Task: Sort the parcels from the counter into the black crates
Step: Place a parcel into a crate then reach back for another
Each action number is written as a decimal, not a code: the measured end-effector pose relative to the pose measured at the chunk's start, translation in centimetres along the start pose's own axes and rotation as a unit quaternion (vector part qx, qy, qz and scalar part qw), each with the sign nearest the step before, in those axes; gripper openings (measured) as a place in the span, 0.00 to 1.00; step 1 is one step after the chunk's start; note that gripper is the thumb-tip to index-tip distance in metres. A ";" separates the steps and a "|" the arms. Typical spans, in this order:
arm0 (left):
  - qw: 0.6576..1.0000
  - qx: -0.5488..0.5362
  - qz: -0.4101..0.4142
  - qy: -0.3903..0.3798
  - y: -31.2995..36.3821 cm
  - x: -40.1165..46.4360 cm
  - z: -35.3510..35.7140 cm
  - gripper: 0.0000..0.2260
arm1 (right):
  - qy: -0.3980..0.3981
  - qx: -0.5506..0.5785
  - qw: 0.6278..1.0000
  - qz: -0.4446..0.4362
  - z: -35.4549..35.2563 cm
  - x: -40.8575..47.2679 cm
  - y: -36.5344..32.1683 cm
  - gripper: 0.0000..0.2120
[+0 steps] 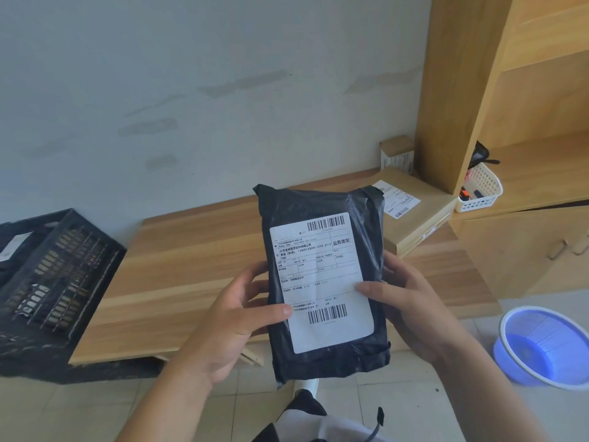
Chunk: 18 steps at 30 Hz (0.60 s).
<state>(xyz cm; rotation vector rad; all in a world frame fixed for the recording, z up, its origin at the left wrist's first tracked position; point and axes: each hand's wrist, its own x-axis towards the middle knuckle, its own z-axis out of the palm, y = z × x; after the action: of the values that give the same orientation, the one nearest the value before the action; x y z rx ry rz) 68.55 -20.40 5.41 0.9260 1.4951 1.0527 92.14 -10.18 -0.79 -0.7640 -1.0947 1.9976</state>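
Note:
A black plastic-wrapped parcel (322, 212) with a white shipping label faces me, held upright above the wooden counter (191, 266). My left hand (236, 317) grips its left edge, thumb on the label. On the right edge my right hand (411, 301) holds it too, thumb across the label. A flat cardboard parcel (420, 218) lies on the counter at the back right, with a small box (396, 154) behind it. A black crate (57, 282) stands at the left, with a dark parcel inside at its far left.
A tall wooden shelf unit (462, 90) rises at the right, with a white basket (481, 193) on its ledge. A blue colander bowl (541, 346) sits on the tiled floor at the lower right. A grey wall runs behind the counter.

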 end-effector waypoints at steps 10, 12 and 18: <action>0.999 -0.047 -0.006 0.008 -2.1 -1.6 -0.7 0.36 | -0.019 -0.014 1.000 0.021 0.3 -1.8 2.0 0.32; 0.998 -0.062 -0.005 0.014 -2.5 -2.3 -1.3 0.36 | -0.026 -0.025 0.999 0.020 1.0 -2.0 2.1 0.33; 0.996 -0.087 0.017 0.019 -3.3 -4.3 -4.6 0.37 | -0.040 -0.069 0.997 0.002 4.8 -1.9 1.7 0.32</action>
<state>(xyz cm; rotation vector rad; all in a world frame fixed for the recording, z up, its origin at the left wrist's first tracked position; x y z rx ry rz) 64.67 -26.09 3.95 0.8150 1.3984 1.2115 88.98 -14.47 0.18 -0.7617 -1.2903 1.9863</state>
